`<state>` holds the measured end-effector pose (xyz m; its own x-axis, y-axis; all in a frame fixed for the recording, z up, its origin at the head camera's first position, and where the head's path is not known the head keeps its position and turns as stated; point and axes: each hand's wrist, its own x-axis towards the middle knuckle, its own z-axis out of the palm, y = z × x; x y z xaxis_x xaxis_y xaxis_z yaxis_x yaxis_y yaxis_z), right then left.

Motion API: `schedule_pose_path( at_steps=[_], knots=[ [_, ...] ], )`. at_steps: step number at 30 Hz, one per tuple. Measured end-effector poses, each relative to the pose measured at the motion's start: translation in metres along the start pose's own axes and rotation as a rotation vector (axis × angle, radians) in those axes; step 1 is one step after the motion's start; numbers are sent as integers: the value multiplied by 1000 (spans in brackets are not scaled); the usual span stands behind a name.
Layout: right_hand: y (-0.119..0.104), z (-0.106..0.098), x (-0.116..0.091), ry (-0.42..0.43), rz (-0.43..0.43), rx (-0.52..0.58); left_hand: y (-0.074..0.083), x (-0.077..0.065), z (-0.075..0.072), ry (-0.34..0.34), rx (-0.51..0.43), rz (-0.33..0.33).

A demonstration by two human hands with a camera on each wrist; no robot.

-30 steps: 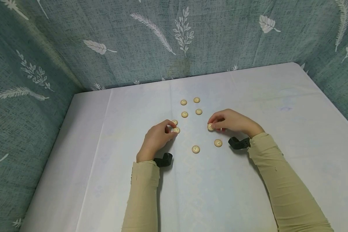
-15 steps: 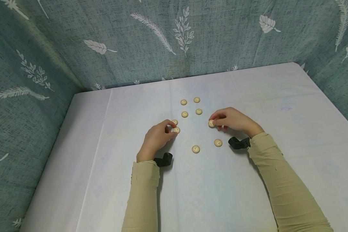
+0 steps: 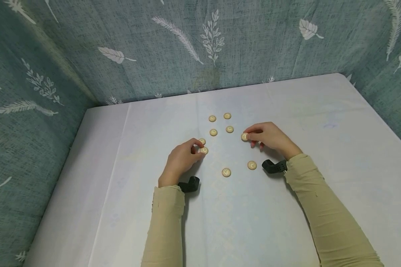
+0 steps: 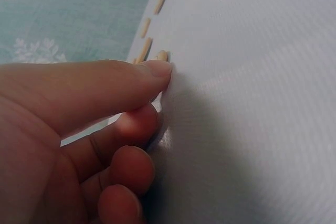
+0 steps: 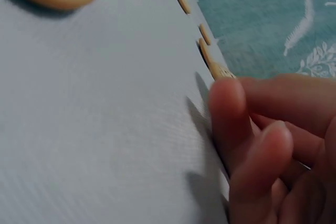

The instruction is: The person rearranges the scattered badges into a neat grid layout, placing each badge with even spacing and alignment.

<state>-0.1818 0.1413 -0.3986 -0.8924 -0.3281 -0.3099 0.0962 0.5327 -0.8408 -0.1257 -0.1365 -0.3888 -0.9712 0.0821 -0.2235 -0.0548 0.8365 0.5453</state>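
Observation:
My left hand (image 3: 181, 160) pinches a round pale wooden disc (image 3: 204, 151) between thumb and index finger, left of the table's middle. Just beyond it lies another disc (image 3: 202, 141), partly behind the index finger. In the left wrist view my thumb (image 4: 126, 80) hides most of what the fingertips hold. To the right, my right hand (image 3: 270, 136) holds a similar disc (image 3: 245, 137) by its edge between thumb and index finger. This disc (image 5: 223, 72) is tilted in the right wrist view, with its lower part behind a fingertip. Small dark markings show on the discs' faces.
Beyond the hands several loose discs lie in two short columns, among them a disc (image 3: 212, 118) and a disc (image 3: 230, 129). Nearer to me lie a disc (image 3: 226, 172) and a disc (image 3: 252, 165). A leaf-patterned green curtain (image 3: 260, 44) borders the white-covered table (image 3: 120, 207).
My right hand has moved the pinched disc a little away from me and slightly to the right. The left hand has stayed in place with its disc.

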Motion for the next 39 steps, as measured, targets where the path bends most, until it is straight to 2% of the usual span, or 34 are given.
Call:
schedule_pose_path(
  at_steps=[5, 11, 20, 39],
  knots=[
    [0, 3, 2, 76, 39, 56, -1, 0, 0, 8, 1, 5],
    [0, 3, 3, 126, 18, 77, 1, -2, -1, 6, -3, 5],
    [0, 1, 8, 152, 24, 111, 0, -1, 0, 11, -6, -1],
    [-4, -3, 25, 215, 45, 111, -2, -1, 0, 19, -9, 15]
  ],
)
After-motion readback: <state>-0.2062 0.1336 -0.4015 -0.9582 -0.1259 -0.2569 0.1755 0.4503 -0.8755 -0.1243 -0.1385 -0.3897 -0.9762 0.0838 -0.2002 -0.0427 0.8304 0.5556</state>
